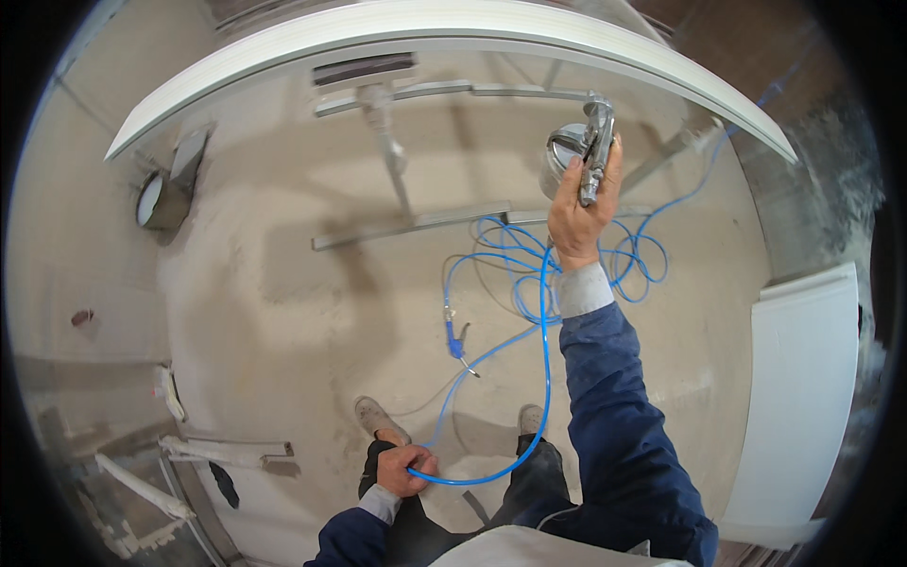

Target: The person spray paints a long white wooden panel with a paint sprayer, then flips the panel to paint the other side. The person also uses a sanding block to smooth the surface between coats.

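Observation:
My right hand point(584, 213) is wrapped round a metal spray gun point(597, 142) with a round cup point(559, 156) on its left side. The gun is raised close to the near edge of a long white panel point(453, 26), apart from it as far as I can see. A blue air hose point(546, 350) hangs from under the gun and curves down to my left hand point(406, 470), which is closed round it near my left knee. From my left hand the hose runs on toward the floor.
The panel lies on a metal stand point(416, 224). Loops of blue hose point(529, 293) and a blue air blow gun point(457, 342) lie on the floor. A bucket point(161, 203) is at the left, a white panel point(798, 397) at the right, and a padded rack point(227, 454) at the lower left.

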The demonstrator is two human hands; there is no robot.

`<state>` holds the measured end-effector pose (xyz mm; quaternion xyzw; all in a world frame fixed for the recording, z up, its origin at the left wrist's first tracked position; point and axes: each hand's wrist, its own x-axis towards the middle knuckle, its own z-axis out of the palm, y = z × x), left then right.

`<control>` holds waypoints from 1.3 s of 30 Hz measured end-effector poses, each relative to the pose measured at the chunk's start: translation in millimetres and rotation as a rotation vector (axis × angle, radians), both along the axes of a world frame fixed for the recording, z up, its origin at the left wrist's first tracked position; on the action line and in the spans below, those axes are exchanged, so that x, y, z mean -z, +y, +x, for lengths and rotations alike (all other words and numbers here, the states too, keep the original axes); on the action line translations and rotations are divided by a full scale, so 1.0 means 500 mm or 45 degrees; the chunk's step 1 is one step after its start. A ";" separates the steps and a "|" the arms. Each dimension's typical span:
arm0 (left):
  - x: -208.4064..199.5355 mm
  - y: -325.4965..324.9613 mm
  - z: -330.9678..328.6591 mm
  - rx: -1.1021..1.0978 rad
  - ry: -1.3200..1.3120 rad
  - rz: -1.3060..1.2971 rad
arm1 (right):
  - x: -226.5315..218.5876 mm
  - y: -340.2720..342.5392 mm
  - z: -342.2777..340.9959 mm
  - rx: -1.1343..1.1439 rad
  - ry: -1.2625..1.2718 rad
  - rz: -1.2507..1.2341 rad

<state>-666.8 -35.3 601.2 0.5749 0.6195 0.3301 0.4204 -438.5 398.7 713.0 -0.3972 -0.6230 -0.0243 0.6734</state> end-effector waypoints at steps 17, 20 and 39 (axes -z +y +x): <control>-0.139 0.125 0.497 0.642 0.311 -0.137 | -0.178 -0.080 0.925 0.451 0.335 -0.328; -0.105 0.095 0.540 0.650 0.490 -0.023 | -0.124 -0.182 1.034 0.673 0.359 -0.456; 0.086 -0.127 0.422 0.166 0.905 -1.433 | 0.842 -0.465 1.362 0.910 0.589 -1.498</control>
